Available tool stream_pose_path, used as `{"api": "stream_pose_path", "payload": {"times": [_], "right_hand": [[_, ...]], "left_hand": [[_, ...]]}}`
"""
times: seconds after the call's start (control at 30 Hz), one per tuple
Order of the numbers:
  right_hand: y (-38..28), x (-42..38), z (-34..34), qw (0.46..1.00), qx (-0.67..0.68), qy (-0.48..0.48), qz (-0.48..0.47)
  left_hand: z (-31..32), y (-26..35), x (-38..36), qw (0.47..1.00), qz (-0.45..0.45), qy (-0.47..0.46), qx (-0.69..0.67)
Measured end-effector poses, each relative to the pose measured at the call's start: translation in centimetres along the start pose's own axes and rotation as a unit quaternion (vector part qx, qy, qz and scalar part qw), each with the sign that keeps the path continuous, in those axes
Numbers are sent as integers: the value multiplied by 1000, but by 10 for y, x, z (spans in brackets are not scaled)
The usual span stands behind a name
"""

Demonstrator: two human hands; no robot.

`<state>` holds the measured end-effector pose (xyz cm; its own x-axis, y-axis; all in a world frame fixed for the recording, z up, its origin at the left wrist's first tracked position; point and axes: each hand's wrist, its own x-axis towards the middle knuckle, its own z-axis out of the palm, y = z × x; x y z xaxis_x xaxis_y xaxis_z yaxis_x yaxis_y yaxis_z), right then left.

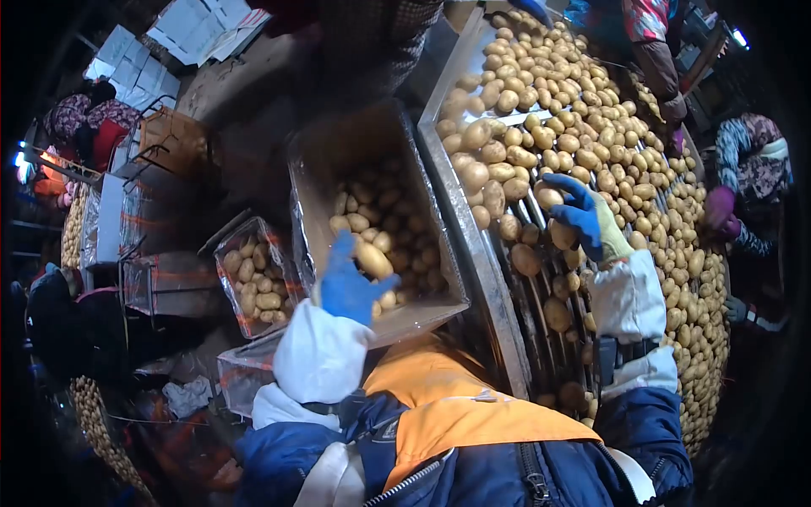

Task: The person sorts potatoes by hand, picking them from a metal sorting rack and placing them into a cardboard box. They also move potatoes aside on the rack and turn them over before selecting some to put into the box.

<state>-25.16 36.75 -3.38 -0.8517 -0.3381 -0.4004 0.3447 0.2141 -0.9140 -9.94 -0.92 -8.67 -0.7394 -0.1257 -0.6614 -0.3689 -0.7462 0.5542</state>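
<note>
Nearest the camera, an orange and navy jacket fills the lower frame, with white sleeve covers on both forearms. Both hands wear blue gloves.

Left hand: raised over the large box lined with clear film, which sits just left of the conveyor. Fingers are loosely open around one potato, which touches the fingertips and lies at the glove's edge; whether it is gripped or already slipping free cannot be told. The box is partly filled with potatoes.

Right hand: extended over the roller conveyor, fingers curled down among the potatoes on the rollers. It touches them, but a closed hold on any single one is not visible.

Surroundings: a smaller filled box stands left of the large one. Other workers' gloved hands and sleeves show along the conveyor's far side.

Judgement: sorting is in hand, with the left hand at the depositing stage and the right at selection. The next move would call for a clean release into the box, and a firm grasp on one potato among close neighbours on the rollers.
</note>
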Motion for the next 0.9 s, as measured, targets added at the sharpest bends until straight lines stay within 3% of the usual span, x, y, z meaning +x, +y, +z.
{"api": "stream_pose_path", "payload": {"times": [0.03, 0.07, 0.1, 0.2, 0.27, 0.33, 0.4, 0.43, 0.47, 0.53, 0.57, 0.6, 0.67, 0.73, 0.8, 0.9], "right_hand": [[-3, -4, 11, 999, 36, -12, -35], [-5, -8, 26, 995, 72, -22, -69], [-13, -11, 42, 994, 78, -59, -45], [-43, -3, 95, 988, -4, -155, -13], [-53, 9, 120, 983, -66, -145, -88], [-53, 18, 125, 992, -26, -86, -89], [-32, 26, 110, 987, -55, -24, -149], [-27, 24, 96, 986, -121, 26, -110], [-21, 18, 83, 928, -317, 108, -160], [9, 18, 48, 782, -566, 153, -214], [9, 3, 45, 768, -604, 123, -172], [4, -8, 45, 854, -513, 30, -79], [35, -29, 47, 758, -616, 11, -212], [27, -56, 56, 768, -607, 27, -203], [27, -72, 55, 818, -542, 62, -182], [42, -85, 47, 832, -497, 134, -207]], "left_hand": [[0, 12, -11, 1000, -1, 4, -1], [-2, 21, -20, 997, 24, 72, -28], [-6, 28, -23, 988, 50, 138, -53], [-34, 24, -15, 989, 100, 108, -29], [-36, 27, -21, 991, 85, 100, 10], [-37, 30, -21, 993, 68, 81, 49], [-37, 32, -21, 982, -18, -15, 188], [-26, 22, -28, 976, 22, 2, 219], [-13, 12, -29, 975, 21, -7, 220], [11, -7, -30, 960, 125, -35, 247], [18, -20, -21, 931, 207, -69, 293], [30, -28, -10, 916, 235, -96, 311], [60, -27, 15, 710, 457, -98, 527], [100, -11, 45, 648, 489, -88, 577], [138, -10, 90, 545, 460, -36, 700], [178, -43, 122, 475, 387, -74, 787]]}}
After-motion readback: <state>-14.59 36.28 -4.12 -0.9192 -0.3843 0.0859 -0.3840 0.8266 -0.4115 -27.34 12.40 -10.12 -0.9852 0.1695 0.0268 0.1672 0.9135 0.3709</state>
